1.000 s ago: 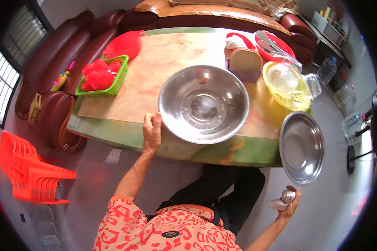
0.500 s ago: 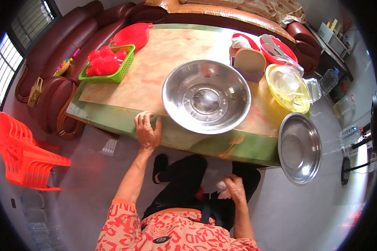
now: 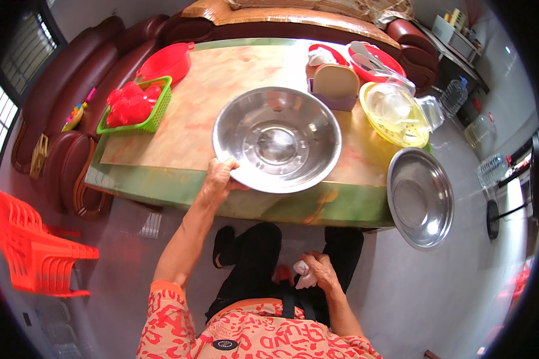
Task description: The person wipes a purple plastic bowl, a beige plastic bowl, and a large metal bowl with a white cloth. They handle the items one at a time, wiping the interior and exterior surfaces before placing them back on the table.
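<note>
A wide steel basin (image 3: pixel 305 170) stands on the table near its front edge. My left hand (image 3: pixel 220 178) grips the basin's rim at its near left side, the thumb over the edge and the fingers curled under. Low in front of my lap, my right hand (image 3: pixel 322 270) is closed on a crumpled white cloth or tissue (image 3: pixel 305 275). Which of the two it is, I cannot make out. A second steel basin (image 3: pixel 420 197) juts past the table's right front corner, apart from both hands.
On the table (image 3: pixel 167 143), a green basket (image 3: pixel 147 122) of red cups and a red basin (image 3: pixel 167 61) stand left. A yellow colander (image 3: pixel 401 134), a purple holder (image 3: pixel 335 102) and red bowls (image 3: pixel 380 66) stand right. Stacked red stools (image 3: pixel 39 251) are on the floor at left.
My left hand has gone from the table edge to the steel basin's rim and closed on it. My right hand still holds the white cloth or tissue. The whole view has shifted slightly.
</note>
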Available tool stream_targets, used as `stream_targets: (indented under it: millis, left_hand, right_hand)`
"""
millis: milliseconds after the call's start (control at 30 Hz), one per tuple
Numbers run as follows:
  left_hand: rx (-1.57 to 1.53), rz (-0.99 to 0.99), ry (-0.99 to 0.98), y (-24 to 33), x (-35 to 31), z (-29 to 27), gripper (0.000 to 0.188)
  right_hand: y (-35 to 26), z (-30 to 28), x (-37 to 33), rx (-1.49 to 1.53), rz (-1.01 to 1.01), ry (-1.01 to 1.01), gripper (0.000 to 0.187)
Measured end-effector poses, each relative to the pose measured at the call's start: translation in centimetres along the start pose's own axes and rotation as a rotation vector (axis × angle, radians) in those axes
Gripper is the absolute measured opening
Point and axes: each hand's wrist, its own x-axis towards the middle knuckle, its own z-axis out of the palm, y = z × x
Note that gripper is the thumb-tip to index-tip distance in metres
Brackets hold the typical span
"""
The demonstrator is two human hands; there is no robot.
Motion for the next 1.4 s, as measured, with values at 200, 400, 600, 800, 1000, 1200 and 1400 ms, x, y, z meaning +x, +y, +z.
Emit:
stream_targets:
  millis: [200, 400, 600, 800, 1000, 1200, 1400]
  left_hand:
    - [-0.011, -0.017, -0.081, 3.5, -1.8, 0.7, 0.025]
    - [-0.113, -0.162, -0.262, 4.3, -3.3, 4.0, 0.017]
    - [-0.266, -0.328, -0.412, 1.6, -4.0, 9.8, 0.017]
    - [-0.183, -0.405, -0.569, 0.5, -5.4, 15.2, 0.014]
    - [-0.112, -0.390, -0.622, -0.7, -5.4, 17.3, 0.005]
    - [-0.118, -0.453, -0.611, -0.9, -5.5, 17.8, 0.004]
    - [-0.131, -0.350, -0.546, -0.7, -5.7, 16.2, 0.006]
  right_hand:
    - [1.0, -0.4, -1.6, 0.112, 0.021, 0.076, 0.039]
    - [3.3, -1.2, -3.5, 0.280, -0.016, 0.117, 0.037]
    - [4.7, -3.3, -5.9, 0.368, -0.088, 0.205, 0.033]
    - [6.6, -5.0, -8.3, 0.418, 0.006, 0.275, 0.034]
    - [7.0, -4.4, -9.4, 0.443, 0.025, 0.235, 0.032]
    - [6.7, -4.6, -9.1, 0.451, -0.006, 0.234, 0.031]
    - [6.8, -5.0, -8.4, 0.453, -0.010, 0.185, 0.031]
